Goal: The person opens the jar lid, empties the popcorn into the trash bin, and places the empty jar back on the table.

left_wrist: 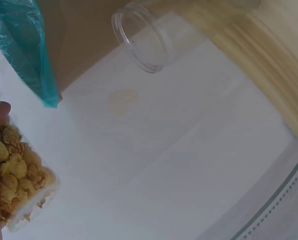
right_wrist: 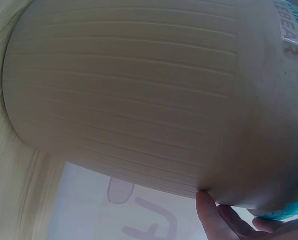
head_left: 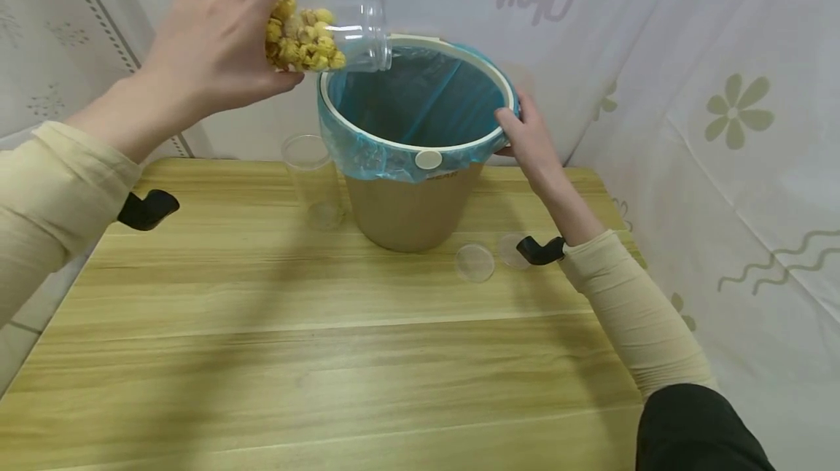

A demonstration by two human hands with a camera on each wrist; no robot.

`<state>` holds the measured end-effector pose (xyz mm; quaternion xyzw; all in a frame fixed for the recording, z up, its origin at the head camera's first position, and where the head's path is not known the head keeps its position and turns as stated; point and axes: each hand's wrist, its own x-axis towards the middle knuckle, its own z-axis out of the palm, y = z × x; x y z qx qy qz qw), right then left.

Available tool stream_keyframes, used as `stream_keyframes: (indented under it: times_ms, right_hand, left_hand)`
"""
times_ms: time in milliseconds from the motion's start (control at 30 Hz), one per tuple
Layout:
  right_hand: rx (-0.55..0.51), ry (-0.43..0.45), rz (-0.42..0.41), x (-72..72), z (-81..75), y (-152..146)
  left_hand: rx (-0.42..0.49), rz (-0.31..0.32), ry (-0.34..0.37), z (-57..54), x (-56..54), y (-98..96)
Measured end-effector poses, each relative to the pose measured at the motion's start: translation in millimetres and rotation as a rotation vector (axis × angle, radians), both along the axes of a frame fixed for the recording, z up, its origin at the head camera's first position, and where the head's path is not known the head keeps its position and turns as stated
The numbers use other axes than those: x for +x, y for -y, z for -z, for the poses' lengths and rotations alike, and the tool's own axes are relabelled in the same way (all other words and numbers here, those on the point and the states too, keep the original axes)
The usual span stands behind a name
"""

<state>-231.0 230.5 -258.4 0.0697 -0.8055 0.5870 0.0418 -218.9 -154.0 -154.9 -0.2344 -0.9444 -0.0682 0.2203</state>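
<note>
In the head view my left hand (head_left: 219,37) grips a clear plastic jar (head_left: 359,33) tipped on its side, its mouth over the left rim of a trash can. Yellow popcorn (head_left: 305,37) lies in the jar's closed half, by the palm. The tan trash can (head_left: 410,212) stands upright, lined with a blue bag (head_left: 357,146) under a white ring. My right hand (head_left: 531,139) holds the can's right rim, thumb on top. Fingers (right_wrist: 206,205) touch the can's side in the right wrist view. The left wrist view catches the popcorn jar (left_wrist: 26,185) at its edge.
A second clear jar (head_left: 311,183), its mouth up, stands left of the can on the wooden table (head_left: 341,369). Two clear round lids (head_left: 475,262) lie at the can's front right. A patterned white curtain (head_left: 722,187) hangs behind and to the right.
</note>
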Motion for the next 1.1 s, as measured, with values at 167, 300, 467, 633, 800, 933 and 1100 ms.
stream_keyframes:
  times_ms: [167,300,467,633,800,933,1100]
  right_hand:
    - [-0.004,0.004,-0.001,0.1,-0.2,0]
    - [-0.011,0.012,-0.001,-0.3,-0.6,0]
    - [-0.017,0.013,-0.002,-0.1,-1.2,0]
    - [-0.021,0.021,-0.001,-0.4,-1.3,0]
    - [-0.02,0.032,-0.001,1.1,-1.9,2]
    - [-0.019,0.027,-0.008,2.1,-1.6,2]
    - [-0.018,0.015,-0.009,2.1,-1.4,2]
  left_hand:
    - [-0.057,0.015,-0.019,-4.6,-4.1,-4.6]
    - [-0.1,0.038,-0.058,-7.1,-7.9,-8.9]
    - [-0.184,0.087,-0.164,-10.5,-12.7,-14.8]
    - [-0.233,0.105,-0.198,-13.6,-15.8,-21.5]
    - [-0.262,0.104,-0.197,-15.9,-16.7,-26.1]
    - [-0.287,0.127,-0.221,-16.4,-17.4,-28.8]
    - [-0.33,0.162,-0.271,-16.3,-18.8,-29.7]
